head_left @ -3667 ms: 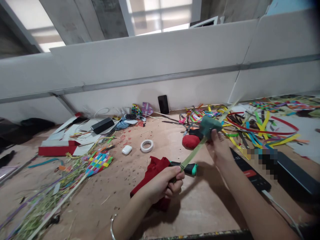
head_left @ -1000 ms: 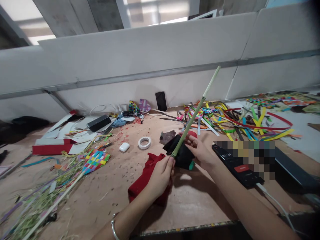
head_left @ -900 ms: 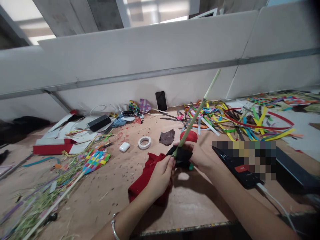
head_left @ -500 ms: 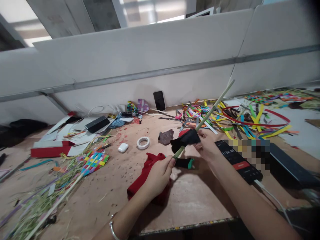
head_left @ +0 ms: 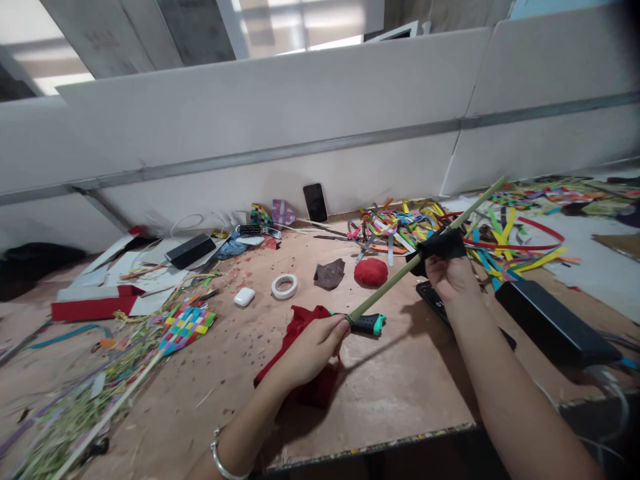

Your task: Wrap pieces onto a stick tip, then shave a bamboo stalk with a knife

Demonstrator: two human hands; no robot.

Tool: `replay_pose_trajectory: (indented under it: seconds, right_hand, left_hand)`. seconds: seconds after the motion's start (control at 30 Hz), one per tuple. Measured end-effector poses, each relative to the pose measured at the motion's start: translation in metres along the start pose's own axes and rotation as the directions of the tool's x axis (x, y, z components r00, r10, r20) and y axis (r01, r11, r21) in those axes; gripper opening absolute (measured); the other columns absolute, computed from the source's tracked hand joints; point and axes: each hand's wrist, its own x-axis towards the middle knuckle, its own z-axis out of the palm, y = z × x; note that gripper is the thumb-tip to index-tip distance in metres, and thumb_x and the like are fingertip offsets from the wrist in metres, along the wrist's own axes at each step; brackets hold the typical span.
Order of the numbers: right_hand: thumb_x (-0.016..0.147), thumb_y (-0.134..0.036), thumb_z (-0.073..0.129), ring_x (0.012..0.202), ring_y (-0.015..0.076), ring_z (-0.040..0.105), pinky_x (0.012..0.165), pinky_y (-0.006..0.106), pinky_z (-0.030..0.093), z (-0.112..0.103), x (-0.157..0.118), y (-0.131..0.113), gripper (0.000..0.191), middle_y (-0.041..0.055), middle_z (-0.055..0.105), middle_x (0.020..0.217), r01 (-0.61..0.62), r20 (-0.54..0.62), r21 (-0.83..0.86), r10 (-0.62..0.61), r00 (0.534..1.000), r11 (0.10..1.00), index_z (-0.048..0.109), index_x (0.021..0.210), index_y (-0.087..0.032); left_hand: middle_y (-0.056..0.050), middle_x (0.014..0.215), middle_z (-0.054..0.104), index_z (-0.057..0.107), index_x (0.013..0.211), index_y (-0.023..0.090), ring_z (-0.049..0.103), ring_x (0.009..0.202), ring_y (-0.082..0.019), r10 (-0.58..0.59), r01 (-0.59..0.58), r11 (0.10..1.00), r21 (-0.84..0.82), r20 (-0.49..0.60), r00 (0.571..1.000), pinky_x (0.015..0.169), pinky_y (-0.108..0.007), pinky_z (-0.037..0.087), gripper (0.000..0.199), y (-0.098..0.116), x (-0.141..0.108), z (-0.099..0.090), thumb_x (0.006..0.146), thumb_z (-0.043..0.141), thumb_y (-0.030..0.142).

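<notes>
Left hand [head_left: 310, 347] clenched on the near end of a green stick [head_left: 395, 280]; grip is at the very tip, thumb on top. Right hand [head_left: 450, 277] closed around a dark cloth [head_left: 440, 245] wrapped on the same stick, farther up the shaft. Stick runs diagonally, low-left to high-right, held above the surface [head_left: 400, 393], far end poking out past the cloth toward the coloured paper strips [head_left: 480, 233]. Just under the left hand's end of the stick: a black tool handle with a teal end [head_left: 370, 325], lying on the surface, and a red cloth [head_left: 300, 360] partly under the left hand. Silver bangle [head_left: 220, 457] on the left wrist. Below the stick mid-span: red round cushion [head_left: 371, 272] and a dark brown scrap [head_left: 329, 274], side by side, apart. Tape roll [head_left: 285, 286] and a white earbud case [head_left: 244, 297] to the left of those. Black phone [head_left: 315, 202] leans on the back panel, screen dark. A second phone lies under the right hand, mostly hidden; its screen text is not readable. Long black box [head_left: 555, 320] right of the right forearm. Woven multicolour mat [head_left: 187, 323] at left among grass stalks. No legible brands or labels anywhere.
</notes>
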Motion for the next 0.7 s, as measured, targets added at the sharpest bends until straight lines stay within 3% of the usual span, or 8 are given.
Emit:
replay_pose_trajectory:
  seconds: [0.13,0.2,0.33,0.43,0.47,0.53,0.6,0.7]
  right_hand:
    - [0.044,-0.008,0.069,0.052,0.0018,0.052,0.048,0.010,0.044,0.005,-0.020,0.015,0.026,-0.0079,0.059,0.062,-0.101,0.165,-0.078,0.113,0.980,0.992,0.057,0.066,-0.018]
    - [0.041,-0.013,0.073,0.055,0.0036,0.054,0.050,0.012,0.045,0.005,-0.033,0.027,0.031,-0.0051,0.062,0.068,-0.201,0.292,-0.174,0.245,0.924,0.964,0.061,0.070,-0.017]
    - [0.047,-0.022,0.075,0.060,0.0087,0.057,0.057,0.019,0.048,-0.003,-0.063,0.054,0.034,-0.0003,0.063,0.068,-0.331,0.452,-0.463,0.540,0.710,0.822,0.065,0.079,-0.016]
    - [0.048,-0.017,0.075,0.059,0.0090,0.057,0.059,0.020,0.048,-0.010,-0.077,0.065,0.037,-0.0003,0.063,0.069,-0.347,0.503,-0.578,0.658,0.560,0.738,0.065,0.084,-0.017]
    - [0.048,-0.016,0.075,0.059,0.0087,0.057,0.058,0.019,0.047,-0.011,-0.079,0.066,0.036,-0.0006,0.062,0.069,-0.344,0.514,-0.579,0.659,0.549,0.739,0.064,0.082,-0.017]
    - [0.047,-0.017,0.075,0.057,0.0077,0.055,0.054,0.017,0.045,-0.011,-0.080,0.066,0.030,-0.0016,0.060,0.065,-0.339,0.524,-0.545,0.627,0.577,0.767,0.063,0.075,-0.015]
    - [0.045,-0.017,0.075,0.054,0.0063,0.053,0.051,0.015,0.044,-0.007,-0.078,0.062,0.027,-0.0029,0.058,0.060,-0.336,0.522,-0.481,0.573,0.632,0.809,0.061,0.068,-0.015]
    - [0.040,-0.020,0.078,0.056,0.0060,0.054,0.054,0.015,0.046,-0.002,-0.067,0.054,0.031,-0.0032,0.059,0.062,-0.332,0.468,-0.346,0.468,0.750,0.878,0.060,0.065,-0.015]
  left_hand:
    - [0.004,0.062,0.040,0.041,0.067,0.014,0.036,0.055,-0.004,-0.031,0.035,0.980,-0.198,0.027,0.999,0.052,-0.016,0.030,0.040,-0.008,0.005,0.002,0.085,0.034,0.049]
    - [0.005,0.059,0.036,0.039,0.067,0.014,0.031,0.049,-0.002,-0.028,0.042,0.938,-0.344,0.047,0.999,0.046,-0.015,0.027,0.039,-0.011,0.007,0.003,0.084,0.036,0.049]
    - [0.009,0.049,0.029,0.036,0.067,0.016,0.020,0.036,0.000,-0.026,0.109,0.819,-0.564,0.153,0.988,0.036,-0.014,0.015,0.038,-0.012,0.007,0.002,0.082,0.038,0.051]
    - [0.010,0.041,0.028,0.035,0.066,0.017,0.017,0.032,0.000,-0.035,0.153,0.774,-0.615,0.200,0.979,0.033,-0.015,0.011,0.039,-0.008,0.004,0.002,0.081,0.040,0.052]
    - [0.010,0.039,0.029,0.035,0.066,0.017,0.017,0.031,0.000,-0.033,0.153,0.769,-0.620,0.201,0.979,0.032,-0.015,0.010,0.039,-0.007,0.003,0.002,0.080,0.042,0.052]
    - [0.010,0.039,0.030,0.035,0.066,0.017,0.018,0.031,0.000,-0.015,0.145,0.760,-0.634,0.205,0.979,0.033,-0.015,0.010,0.039,-0.006,0.003,0.002,0.080,0.043,0.052]
    - [0.010,0.038,0.028,0.035,0.067,0.017,0.018,0.031,0.000,0.023,0.130,0.737,-0.664,0.217,0.976,0.033,-0.015,0.011,0.037,-0.006,0.003,0.002,0.081,0.042,0.051]
    - [0.010,0.039,0.024,0.035,0.067,0.017,0.016,0.032,-0.001,0.054,0.137,0.720,-0.681,0.251,0.966,0.032,-0.014,0.009,0.036,-0.006,0.003,0.000,0.083,0.039,0.049]
